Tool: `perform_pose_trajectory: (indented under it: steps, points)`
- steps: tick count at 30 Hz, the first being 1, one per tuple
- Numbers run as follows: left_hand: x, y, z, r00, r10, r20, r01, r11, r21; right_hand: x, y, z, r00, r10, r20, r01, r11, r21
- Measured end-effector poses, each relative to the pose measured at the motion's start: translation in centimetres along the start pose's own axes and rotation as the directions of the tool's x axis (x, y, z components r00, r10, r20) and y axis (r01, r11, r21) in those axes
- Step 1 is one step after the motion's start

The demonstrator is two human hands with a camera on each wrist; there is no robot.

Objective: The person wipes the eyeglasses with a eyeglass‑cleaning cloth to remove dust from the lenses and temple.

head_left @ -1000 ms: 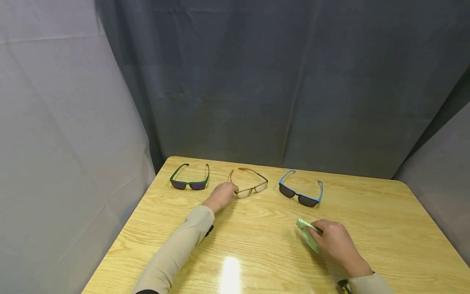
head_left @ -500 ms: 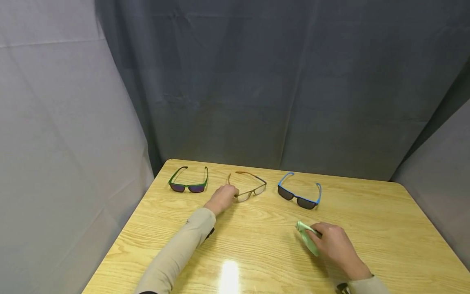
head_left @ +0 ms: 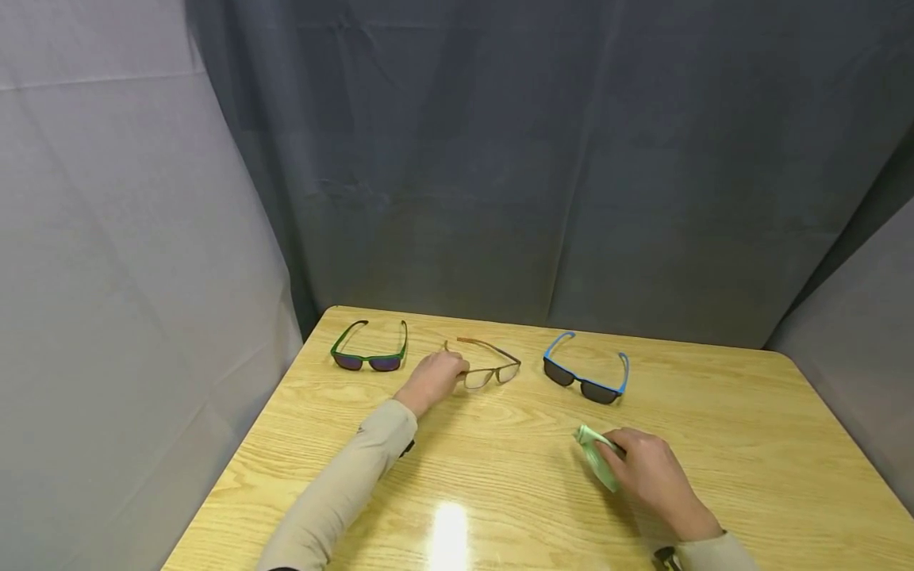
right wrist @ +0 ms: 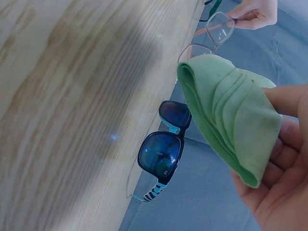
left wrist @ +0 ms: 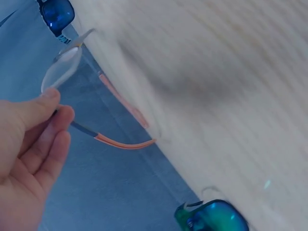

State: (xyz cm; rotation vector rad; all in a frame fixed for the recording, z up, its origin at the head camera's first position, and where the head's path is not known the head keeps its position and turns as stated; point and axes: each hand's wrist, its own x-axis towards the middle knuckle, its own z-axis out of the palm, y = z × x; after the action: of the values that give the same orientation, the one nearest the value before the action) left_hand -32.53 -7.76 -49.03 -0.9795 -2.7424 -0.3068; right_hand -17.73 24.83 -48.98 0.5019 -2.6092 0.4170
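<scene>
My left hand pinches clear-lensed eyeglasses at one front corner, thumb and fingertips at the lens edge. In the left wrist view the eyeglasses have both temples unfolded, with orange ends pointing away from the hand. My fingers hide that corner in the head view. At the front right, my right hand grips a folded light green cloth between thumb and fingers, just above the table. The right wrist view shows the cloth in layered folds, its open edge facing the table.
Green-framed sunglasses lie left of my left hand, temples unfolded toward the back. Blue-and-black sunglasses lie beyond the cloth, also unfolded. A dark curtain hangs behind the wooden table, with pale fabric at both sides.
The eyeglasses have turned slightly in my left hand: their far lens and temple tips sit a little nearer me. My right hand with the cloth has stayed nearly still.
</scene>
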Motion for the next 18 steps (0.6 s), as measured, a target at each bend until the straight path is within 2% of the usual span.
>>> perform_pose_trajectory:
  steps: [5,10,14,18]
  points:
    - [-0.3,0.1,-0.7,0.993,0.092,-0.075,-0.086,0.993,0.078,0.1,-0.2,-0.1,1.0,0.023,0.009,-0.023,0.999,0.023]
    - [-0.5,0.1,-1.5,0.972,0.177,-0.157,-0.159,0.98,0.12,0.2,-0.2,-0.1,0.999,0.046,0.018,-0.046,0.998,0.034]
    - [-0.7,0.3,-2.2,0.951,0.207,-0.229,-0.185,0.976,0.115,0.3,-0.3,0.0,0.998,0.055,0.023,-0.056,0.998,0.031]
    - [-0.9,0.4,-2.8,0.936,0.197,-0.293,-0.181,0.98,0.081,0.2,-0.3,0.1,0.998,0.057,0.016,-0.058,0.998,0.033]
